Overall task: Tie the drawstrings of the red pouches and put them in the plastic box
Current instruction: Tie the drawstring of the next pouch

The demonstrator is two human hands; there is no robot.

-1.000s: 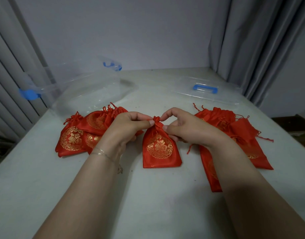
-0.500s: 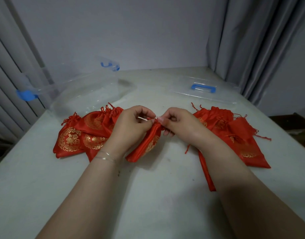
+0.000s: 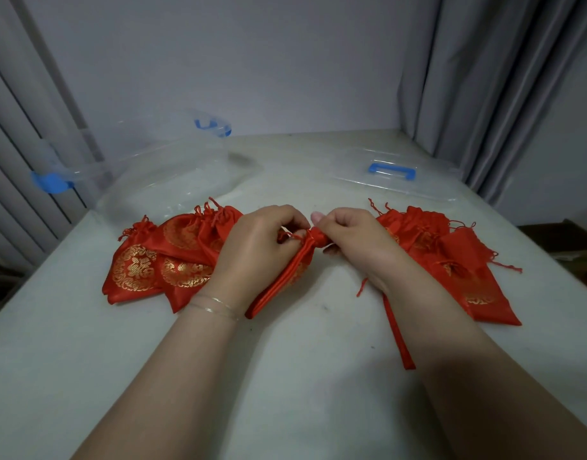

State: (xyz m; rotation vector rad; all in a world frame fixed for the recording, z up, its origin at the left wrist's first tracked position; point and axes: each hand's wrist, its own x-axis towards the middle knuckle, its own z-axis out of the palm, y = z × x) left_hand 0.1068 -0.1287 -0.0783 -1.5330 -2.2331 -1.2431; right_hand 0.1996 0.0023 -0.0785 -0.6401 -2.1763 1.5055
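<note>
Pinching satin pouch point(image 3: 285, 273) neck: both hands.

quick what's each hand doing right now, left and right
Left hand: fingers curled, pinching the drawstring of the red pouch at its neck.
Right hand: fingers curled, gripping the gathered top of the same pouch.

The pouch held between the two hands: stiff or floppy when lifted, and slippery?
Probably floppy: the pouch sags in folds below its gathered neck, which the left hand and right hand hold. Likely slippery, given the satin sheen. It looks flat, so probably light.
</note>
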